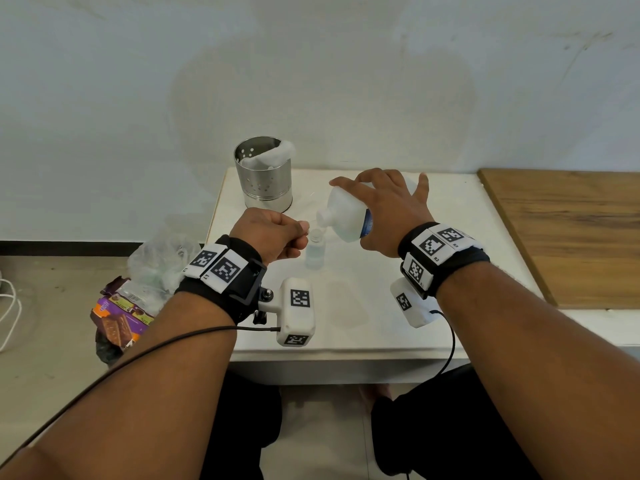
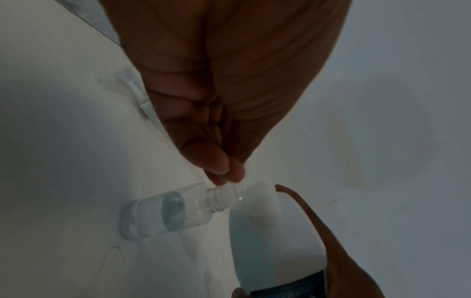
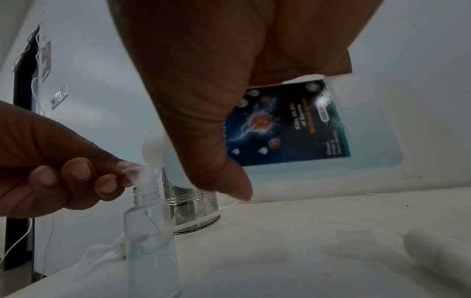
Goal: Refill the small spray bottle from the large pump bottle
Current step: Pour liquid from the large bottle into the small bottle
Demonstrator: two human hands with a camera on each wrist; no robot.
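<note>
The small clear bottle [image 1: 314, 253] stands upright and capless on the white table [image 1: 450, 271], partly filled with pale liquid. A tiny clear funnel [image 3: 142, 173] sits in its neck, and my left hand [image 1: 302, 229] pinches the funnel's rim. My right hand [image 1: 381, 209] grips the large white bottle [image 1: 346, 213] from above and tilts it left, mouth just over the funnel. In the left wrist view the small bottle [image 2: 165, 213] meets the large bottle's [image 2: 267, 252] mouth below my left hand [image 2: 226, 173]. The right wrist view shows the large bottle's blue label [image 3: 293, 121] and the small bottle [image 3: 150, 242].
A perforated steel canister [image 1: 265, 178] with white padding stands at the table's back left, just behind the bottles. A wooden board [image 1: 568, 237] lies to the right. Plastic bags and snack wrappers [image 1: 138, 296] lie on the floor at left.
</note>
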